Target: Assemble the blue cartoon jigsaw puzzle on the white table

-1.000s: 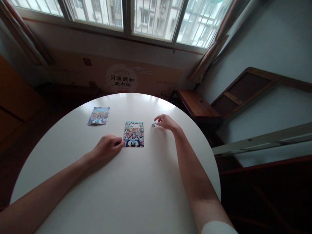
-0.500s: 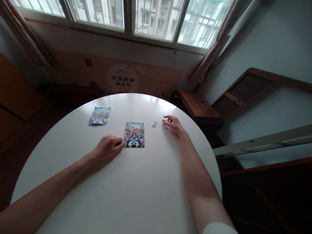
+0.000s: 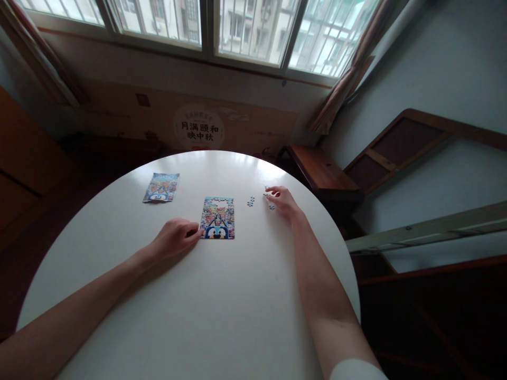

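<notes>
A small jigsaw puzzle (image 3: 218,216) with a blue cartoon face along its bottom lies flat on the white table. Its top part has a pale gap with a jagged edge. My left hand (image 3: 178,236) rests at the puzzle's lower left edge, fingers curled and their tips against that edge. To the right, my right hand (image 3: 282,199) is over a few loose puzzle pieces (image 3: 271,207), with thumb and forefinger apart. Its fingertips touch or hover just above small pieces; which of the two I cannot tell. Between puzzle and right hand lies another small cluster of pieces (image 3: 251,201).
A printed pouch (image 3: 161,188) with matching artwork lies at the back left of the round white table (image 3: 190,316). Beyond the far edge are a wooden bench (image 3: 322,169) on the right and a wall under a barred window (image 3: 249,31).
My right thumb and forefinger have shifted slightly over the loose pieces. The left hand and the puzzle stay in place; the whole view has tilted a touch.
</notes>
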`<state>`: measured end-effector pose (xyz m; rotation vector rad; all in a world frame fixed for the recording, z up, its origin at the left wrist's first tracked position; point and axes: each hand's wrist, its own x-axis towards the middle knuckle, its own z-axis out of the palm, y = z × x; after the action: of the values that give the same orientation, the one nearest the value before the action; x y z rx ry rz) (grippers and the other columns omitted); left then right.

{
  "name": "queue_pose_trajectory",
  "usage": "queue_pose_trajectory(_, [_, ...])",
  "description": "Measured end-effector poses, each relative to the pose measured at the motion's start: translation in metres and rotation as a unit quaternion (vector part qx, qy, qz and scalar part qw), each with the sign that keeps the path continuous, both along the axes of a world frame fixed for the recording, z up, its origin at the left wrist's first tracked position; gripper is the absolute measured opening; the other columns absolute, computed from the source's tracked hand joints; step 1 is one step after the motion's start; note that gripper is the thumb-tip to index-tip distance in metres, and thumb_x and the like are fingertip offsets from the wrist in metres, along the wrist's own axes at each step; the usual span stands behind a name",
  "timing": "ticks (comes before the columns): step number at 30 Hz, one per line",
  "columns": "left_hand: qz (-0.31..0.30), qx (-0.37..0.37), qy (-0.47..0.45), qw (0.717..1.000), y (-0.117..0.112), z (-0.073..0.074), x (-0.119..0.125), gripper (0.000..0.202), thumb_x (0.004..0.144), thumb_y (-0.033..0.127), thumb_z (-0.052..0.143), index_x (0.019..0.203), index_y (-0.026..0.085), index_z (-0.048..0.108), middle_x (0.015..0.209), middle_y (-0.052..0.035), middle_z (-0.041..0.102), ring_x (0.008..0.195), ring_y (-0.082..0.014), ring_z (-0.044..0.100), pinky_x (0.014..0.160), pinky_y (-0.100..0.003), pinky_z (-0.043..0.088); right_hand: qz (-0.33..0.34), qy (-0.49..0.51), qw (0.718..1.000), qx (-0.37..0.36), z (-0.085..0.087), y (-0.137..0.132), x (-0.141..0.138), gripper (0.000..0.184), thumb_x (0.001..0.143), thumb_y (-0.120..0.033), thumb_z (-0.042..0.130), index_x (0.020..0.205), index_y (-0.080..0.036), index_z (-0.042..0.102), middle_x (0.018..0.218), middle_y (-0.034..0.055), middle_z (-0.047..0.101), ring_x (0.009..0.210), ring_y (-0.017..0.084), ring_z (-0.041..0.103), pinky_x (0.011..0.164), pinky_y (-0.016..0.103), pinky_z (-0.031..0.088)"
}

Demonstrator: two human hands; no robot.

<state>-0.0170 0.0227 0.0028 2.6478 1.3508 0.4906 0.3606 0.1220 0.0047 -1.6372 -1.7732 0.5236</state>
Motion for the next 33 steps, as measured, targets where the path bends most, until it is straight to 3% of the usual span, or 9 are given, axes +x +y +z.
queue_pose_trajectory(6, [0.0, 0.001, -0.002, 1.0, -0.001, 0.001, 0.0, 0.04, 0.091, 0.04, 0.043, 0.057, 0.018, 0.045, 0.053, 0.0003, 0.047, 0.053, -0.0115, 0.04, 0.057, -0.027, 0.021, 0.097, -0.034, 0.994, -0.027, 0.018, -0.002, -0.014, 0.029, 0.074, -0.022, 0.069, 0.102, -0.019, 0.074, 0.089, 0.0057, 0.058, 0.072, 0.013, 0.053, 0.073, 0.028, 0.048])
queue_pose_trajectory(12, [0.002, 0.001, 0.002, 1.0, -0.002, 0.002, 0.0, 0.041, 0.091, 0.04, 0.042, 0.057, 0.018, 0.045, 0.052, 0.0004, 0.046, 0.052, -0.0114, 0.039, 0.057, -0.027, 0.022, 0.179, -0.059, 0.981, -0.048, 0.022, -0.002, -0.036, 0.026, 0.074, -0.021, 0.072, 0.1, -0.021, 0.076, 0.098, 0.0076, 0.058, 0.078, 0.013, 0.054, 0.079, 0.029, 0.048])
queue_pose_trajectory(25, [-0.001, 0.0, -0.012, 1.0, -0.002, 0.003, 0.001, 0.04, 0.09, 0.039, 0.045, 0.056, 0.018, 0.048, 0.052, -0.0003, 0.048, 0.052, -0.0119, 0.039, 0.056, -0.027, 0.022, 0.165, -0.093, 0.98, -0.062, 0.021, -0.003, -0.047, 0.017, 0.065, -0.022, 0.078, 0.082, -0.021, 0.077, 0.091, 0.0043, 0.061, 0.085, 0.017, 0.053, 0.084, 0.033, 0.043])
queue_pose_trajectory(33, [-0.01, 0.003, -0.003, 1.0, 0.0, 0.0, 0.0, 0.041, 0.091, 0.04, 0.044, 0.057, 0.018, 0.046, 0.053, 0.0003, 0.048, 0.053, -0.0116, 0.039, 0.057, -0.028, 0.022, 0.192, -0.106, 0.973, -0.064, 0.029, -0.005, -0.053, 0.015, 0.064, -0.02, 0.077, 0.079, -0.018, 0.076, 0.088, 0.0052, 0.063, 0.085, 0.018, 0.055, 0.079, 0.028, 0.044])
